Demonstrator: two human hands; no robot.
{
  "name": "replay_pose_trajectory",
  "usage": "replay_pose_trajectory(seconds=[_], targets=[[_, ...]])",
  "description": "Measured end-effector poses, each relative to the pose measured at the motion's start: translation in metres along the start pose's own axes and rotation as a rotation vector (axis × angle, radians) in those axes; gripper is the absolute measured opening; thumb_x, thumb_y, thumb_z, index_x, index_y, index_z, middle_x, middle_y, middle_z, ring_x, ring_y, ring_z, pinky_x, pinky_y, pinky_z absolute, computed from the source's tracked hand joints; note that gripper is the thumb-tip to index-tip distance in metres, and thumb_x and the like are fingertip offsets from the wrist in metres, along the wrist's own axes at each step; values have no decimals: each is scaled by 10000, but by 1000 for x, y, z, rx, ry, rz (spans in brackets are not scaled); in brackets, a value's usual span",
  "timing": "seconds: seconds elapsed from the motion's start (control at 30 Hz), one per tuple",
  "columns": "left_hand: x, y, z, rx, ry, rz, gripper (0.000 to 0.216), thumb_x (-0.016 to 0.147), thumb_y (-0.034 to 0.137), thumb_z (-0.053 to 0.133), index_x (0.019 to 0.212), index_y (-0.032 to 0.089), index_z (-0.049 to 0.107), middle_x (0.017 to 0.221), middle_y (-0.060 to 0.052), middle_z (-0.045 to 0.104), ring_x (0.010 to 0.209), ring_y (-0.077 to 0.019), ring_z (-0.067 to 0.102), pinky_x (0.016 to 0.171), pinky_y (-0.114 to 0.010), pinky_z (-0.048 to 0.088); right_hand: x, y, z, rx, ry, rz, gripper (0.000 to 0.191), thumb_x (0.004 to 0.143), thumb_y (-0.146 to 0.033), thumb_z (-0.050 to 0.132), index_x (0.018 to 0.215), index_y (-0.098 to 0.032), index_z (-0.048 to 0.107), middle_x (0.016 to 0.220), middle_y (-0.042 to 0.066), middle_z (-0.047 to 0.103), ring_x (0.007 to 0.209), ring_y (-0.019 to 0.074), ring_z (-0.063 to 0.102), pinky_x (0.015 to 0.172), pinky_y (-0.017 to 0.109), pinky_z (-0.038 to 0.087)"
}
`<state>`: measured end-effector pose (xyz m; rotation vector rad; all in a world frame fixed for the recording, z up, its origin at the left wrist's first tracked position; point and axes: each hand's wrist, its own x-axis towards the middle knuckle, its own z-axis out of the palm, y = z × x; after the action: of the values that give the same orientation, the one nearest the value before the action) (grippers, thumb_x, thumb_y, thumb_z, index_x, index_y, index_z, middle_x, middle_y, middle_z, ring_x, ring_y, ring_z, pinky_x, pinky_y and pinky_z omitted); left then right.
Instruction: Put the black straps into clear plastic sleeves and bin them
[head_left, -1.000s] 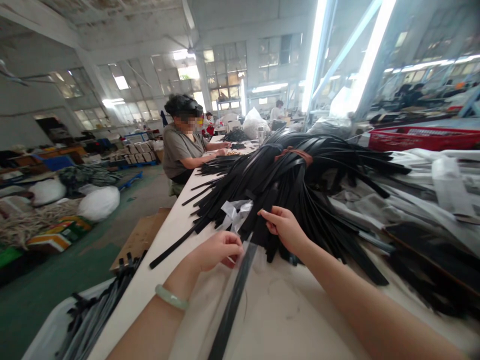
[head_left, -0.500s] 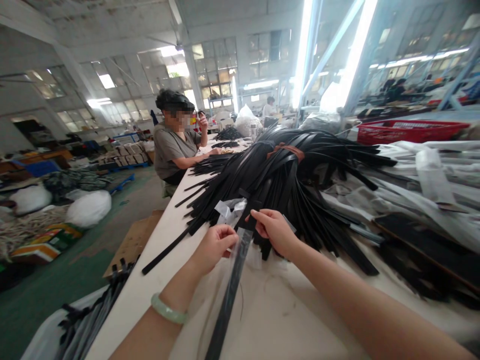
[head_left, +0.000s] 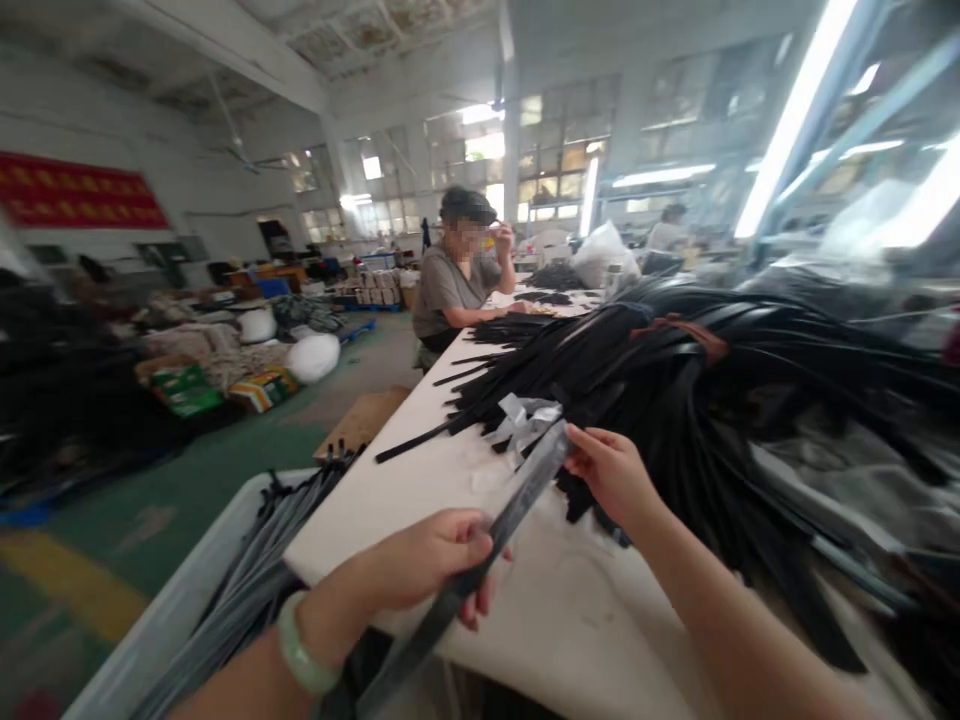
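A long black strap (head_left: 517, 500) in a clear plastic sleeve runs slantwise between my two hands, its lower end hanging past the table edge. My left hand (head_left: 450, 560) is closed round its middle, thumb on top, with a pale green bangle (head_left: 304, 645) at the wrist. At the upper end my right hand (head_left: 607, 470) pinches the sleeved strap between thumb and fingers. Crumpled clear plastic pieces (head_left: 525, 420) lie just beyond that end. Behind them spreads a big bundle of black straps (head_left: 675, 390), bound with a brown tie (head_left: 694, 335).
The white table (head_left: 360, 510) ends at my left and front. Below its left side stands a pale bin (head_left: 187, 590) of sleeved straps. A person in a grey shirt (head_left: 454, 290) sits at the table's far left. Cardboard (head_left: 367, 415) and sacks lie on the floor.
My view has turned left. My left hand has slid down the strap and closed round it, while my right hand has moved to the sleeve's upper end. The strap is lifted more.
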<state>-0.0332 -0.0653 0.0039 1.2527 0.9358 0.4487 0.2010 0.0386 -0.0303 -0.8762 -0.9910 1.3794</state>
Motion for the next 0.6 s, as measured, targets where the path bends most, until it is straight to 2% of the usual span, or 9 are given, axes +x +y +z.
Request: replay_pose_trajectory(seconds=[0.07, 0.13, 0.17, 0.27, 0.33, 0.43, 0.5, 0.53, 0.6], targets=[[-61, -19, 6, -46, 196, -31, 475, 811, 616, 568, 949, 162, 554, 554, 34, 549, 379, -51, 381, 394, -163, 349, -6, 3, 2, 12, -153, 81, 371, 577, -444, 858, 597, -137, 651, 522, 21, 593, 454, 96, 524, 420, 193, 416], [-128, -37, 6, -42, 440, -122, 464, 825, 617, 550, 928, 165, 576, 511, 50, 497, 360, -37, 289, 352, -145, 254, -13, 8, 6, -51, -356, 177, 358, 679, -465, 799, 766, -126, 721, 626, 47, 634, 479, 99, 532, 433, 206, 424], [-163, -45, 4, -47, 587, -174, 476, 822, 630, 544, 934, 169, 585, 507, 56, 474, 363, -35, 263, 349, -145, 236, -16, 12, 7, -86, -414, 210, 386, 718, -486, 764, 863, -129, 736, 656, 52, 638, 489, 104, 535, 442, 216, 432], [-252, -66, -15, -96, 1032, -224, 554, 730, 691, 608, 980, 198, 581, 528, 69, 458, 379, -32, 206, 349, -146, 191, -18, 23, 4, -187, -405, 238, 412, 734, -513, 739, 961, -169, 744, 674, 55, 627, 499, 113, 525, 442, 231, 428], [-291, -76, -38, -91, 1159, -234, 578, 697, 686, 645, 1000, 198, 582, 536, 72, 452, 379, -29, 208, 358, -143, 153, -14, 31, -3, -229, -324, 231, 383, 715, -525, 745, 934, -211, 758, 658, 70, 613, 492, 118, 512, 421, 242, 407], [-311, -86, -84, -9, 1195, -244, 598, 683, 693, 647, 975, 173, 592, 536, 70, 452, 368, -32, 251, 370, -148, 167, -2, 38, -17, -272, -225, 224, 361, 676, -554, 749, 888, -264, 775, 662, 119, 603, 495, 143, 510, 403, 284, 398], [-304, -87, -124, 165, 1223, -248, 616, 669, 708, 628, 951, 161, 609, 568, 30, 525, 392, -81, 400, 388, -187, 302, 6, 39, -25, -290, -186, 202, 357, 644, -567, 751, 872, -294, 778, 663, 136, 596, 491, 165, 508, 391, 315, 397], [-296, -85, -145, 284, 1262, -241, 627, 657, 708, 623, 952, 155, 617, 625, -13, 587, 465, -135, 513, 441, -236, 403, 10, 37, -28, -296, -161, 178, 353, 631, -572, 749, 863, -308, 778, 658, 137, 592, 485, 176, 504, 381, 326, 395], [-271, -76, -185, 487, 1386, -195, 672, 633, 674, 637, 1036, 137, 610, 925, -146, 677, 823, -278, 657, 698, -368, 527, 14, 31, -32, -314, -76, 107, 347, 624, -591, 730, 834, -319, 776, 659, 141, 596, 485, 193, 512, 370, 338, 402]])
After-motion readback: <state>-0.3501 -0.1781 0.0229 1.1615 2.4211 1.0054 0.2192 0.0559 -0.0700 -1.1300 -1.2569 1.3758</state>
